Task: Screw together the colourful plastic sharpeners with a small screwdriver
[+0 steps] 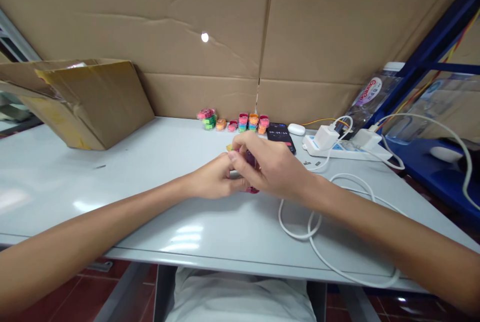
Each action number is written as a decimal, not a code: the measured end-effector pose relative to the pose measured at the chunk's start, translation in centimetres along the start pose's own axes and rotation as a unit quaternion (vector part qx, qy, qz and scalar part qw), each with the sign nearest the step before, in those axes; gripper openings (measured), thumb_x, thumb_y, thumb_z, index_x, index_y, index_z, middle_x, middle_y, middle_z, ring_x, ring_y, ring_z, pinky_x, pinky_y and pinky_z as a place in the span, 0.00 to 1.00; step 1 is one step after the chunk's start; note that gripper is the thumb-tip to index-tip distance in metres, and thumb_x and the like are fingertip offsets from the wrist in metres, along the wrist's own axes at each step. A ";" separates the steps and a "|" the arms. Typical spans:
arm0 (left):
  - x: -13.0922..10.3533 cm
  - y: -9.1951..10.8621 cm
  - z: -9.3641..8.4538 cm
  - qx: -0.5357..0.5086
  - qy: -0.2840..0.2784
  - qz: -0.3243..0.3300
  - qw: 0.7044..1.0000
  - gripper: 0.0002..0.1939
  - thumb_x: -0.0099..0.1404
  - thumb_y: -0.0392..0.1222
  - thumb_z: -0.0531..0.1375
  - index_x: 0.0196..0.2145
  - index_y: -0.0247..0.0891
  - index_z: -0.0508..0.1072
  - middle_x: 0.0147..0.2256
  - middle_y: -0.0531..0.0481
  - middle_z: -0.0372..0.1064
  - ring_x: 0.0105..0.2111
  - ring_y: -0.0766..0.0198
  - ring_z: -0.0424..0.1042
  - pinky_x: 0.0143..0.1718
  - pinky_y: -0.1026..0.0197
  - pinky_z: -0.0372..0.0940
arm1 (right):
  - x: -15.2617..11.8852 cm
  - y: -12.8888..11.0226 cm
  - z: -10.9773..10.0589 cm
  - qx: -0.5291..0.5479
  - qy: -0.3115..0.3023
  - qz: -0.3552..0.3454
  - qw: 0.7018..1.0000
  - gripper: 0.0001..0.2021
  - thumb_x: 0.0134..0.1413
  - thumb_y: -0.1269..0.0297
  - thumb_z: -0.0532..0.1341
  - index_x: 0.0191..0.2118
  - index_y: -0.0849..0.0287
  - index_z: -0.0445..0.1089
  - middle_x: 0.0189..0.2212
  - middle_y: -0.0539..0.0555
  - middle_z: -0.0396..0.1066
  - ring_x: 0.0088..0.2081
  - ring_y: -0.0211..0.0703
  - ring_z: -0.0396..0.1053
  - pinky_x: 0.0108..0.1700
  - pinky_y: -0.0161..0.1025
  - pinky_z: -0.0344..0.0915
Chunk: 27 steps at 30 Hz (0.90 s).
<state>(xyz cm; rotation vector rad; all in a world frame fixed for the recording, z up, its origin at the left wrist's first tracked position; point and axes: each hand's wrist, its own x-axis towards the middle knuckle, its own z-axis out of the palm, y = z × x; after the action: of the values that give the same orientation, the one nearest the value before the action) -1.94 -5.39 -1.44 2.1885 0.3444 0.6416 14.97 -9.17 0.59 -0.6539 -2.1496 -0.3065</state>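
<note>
My left hand (pixel 213 178) and my right hand (pixel 268 164) meet over the middle of the grey table (pixel 161 222). Fingers of both are closed around small items that they mostly hide. Bits of yellow, dark purple and pinkish red show between and below the fingers, too small to make out. Beyond my hands, small colourful pieces stand in short stacks: a pink and green stack (pixel 208 119), an orange piece (pixel 221 124), a pink piece (pixel 232 125) and several multicoloured stacks (pixel 253 122).
Behind the hands lie a phone (pixel 280 134) and a white case (pixel 296 129). At right are a power strip (pixel 348 149) with chargers, looped white cables (pixel 313 242) and a plastic bottle (pixel 375 92). An open cardboard box (pixel 101 104) stands at left.
</note>
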 end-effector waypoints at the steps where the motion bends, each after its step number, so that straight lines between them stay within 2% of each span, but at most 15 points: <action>1: 0.0 0.0 0.0 0.010 0.006 0.005 1.000 0.06 0.65 0.34 0.61 0.40 0.33 0.76 0.39 0.44 0.79 0.41 0.59 0.78 0.38 0.62 0.75 | 0.2 0.1 -0.3 0.003 0.013 0.002 1.000 0.05 0.69 0.66 0.55 0.38 0.59 0.63 0.27 0.49 0.69 0.26 0.35 0.65 0.29 0.33 0.60; 3: 0.0 -0.1 -0.1 0.039 0.023 0.029 0.999 0.09 0.68 0.36 0.60 0.44 0.33 0.77 0.42 0.43 0.79 0.45 0.57 0.78 0.44 0.59 0.75 | 0.6 0.2 -0.7 0.010 0.035 0.009 0.999 0.07 0.70 0.64 0.57 0.38 0.59 0.64 0.26 0.47 0.67 0.26 0.33 0.63 0.29 0.32 0.59; 6: 0.0 -0.1 -0.1 0.072 0.039 0.063 0.995 0.09 0.69 0.38 0.62 0.44 0.34 0.80 0.42 0.44 0.80 0.46 0.57 0.78 0.48 0.58 0.74 | 0.7 0.3 -0.7 0.018 0.040 0.012 0.999 0.08 0.71 0.62 0.57 0.38 0.59 0.65 0.27 0.47 0.67 0.27 0.33 0.62 0.31 0.32 0.58; 11: 0.0 -0.6 -0.1 0.081 0.049 0.047 0.994 0.09 0.69 0.36 0.60 0.42 0.32 0.80 0.41 0.44 0.80 0.43 0.58 0.79 0.43 0.60 0.74 | 0.5 0.5 -0.8 0.036 -0.041 0.021 0.998 0.09 0.71 0.62 0.55 0.40 0.60 0.67 0.29 0.51 0.69 0.30 0.37 0.63 0.34 0.35 0.60; 13: -0.1 -0.8 -0.1 0.081 0.046 0.032 0.995 0.10 0.70 0.37 0.59 0.42 0.31 0.80 0.40 0.45 0.81 0.42 0.58 0.79 0.43 0.61 0.74 | 0.8 0.6 -1.4 0.060 -0.062 0.054 0.995 0.06 0.67 0.66 0.56 0.44 0.61 0.68 0.28 0.49 0.69 0.29 0.37 0.64 0.33 0.35 0.60; 16: -0.1 -0.8 -0.1 0.086 0.043 0.005 0.995 0.11 0.71 0.39 0.60 0.39 0.31 0.80 0.37 0.46 0.81 0.38 0.60 0.79 0.40 0.63 0.72 | 1.3 0.7 -2.5 0.076 -0.109 0.122 0.984 0.11 0.60 0.73 0.56 0.48 0.61 0.67 0.25 0.45 0.67 0.24 0.35 0.62 0.31 0.34 0.59; 18: -0.2 -0.8 -0.1 0.089 0.047 -0.009 0.995 0.10 0.70 0.39 0.60 0.38 0.31 0.80 0.37 0.46 0.81 0.37 0.61 0.79 0.40 0.64 0.72 | 1.6 0.6 -3.0 0.067 -0.140 0.146 0.977 0.15 0.59 0.74 0.55 0.51 0.61 0.66 0.24 0.44 0.68 0.22 0.35 0.60 0.30 0.34 0.57; 21: -0.2 -0.7 0.0 0.081 0.049 -0.016 0.995 0.09 0.70 0.37 0.61 0.38 0.32 0.81 0.38 0.47 0.81 0.38 0.62 0.79 0.41 0.65 0.71 | 1.8 0.5 -3.2 0.057 -0.157 0.139 0.976 0.15 0.61 0.73 0.55 0.53 0.63 0.66 0.24 0.46 0.69 0.24 0.36 0.63 0.31 0.35 0.57; 27: -0.2 -0.7 0.4 0.066 0.044 -0.015 0.997 0.09 0.70 0.36 0.60 0.40 0.31 0.81 0.39 0.45 0.81 0.39 0.62 0.79 0.42 0.64 0.72 | 1.7 0.8 -3.1 0.027 -0.152 0.113 0.982 0.09 0.62 0.69 0.58 0.47 0.62 0.69 0.22 0.46 0.69 0.24 0.37 0.63 0.31 0.36 0.55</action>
<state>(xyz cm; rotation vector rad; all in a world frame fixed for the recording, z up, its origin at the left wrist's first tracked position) -1.93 -5.30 -2.21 2.2809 0.4764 0.7182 16.61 -9.22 3.80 -0.9552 -2.3315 -0.0264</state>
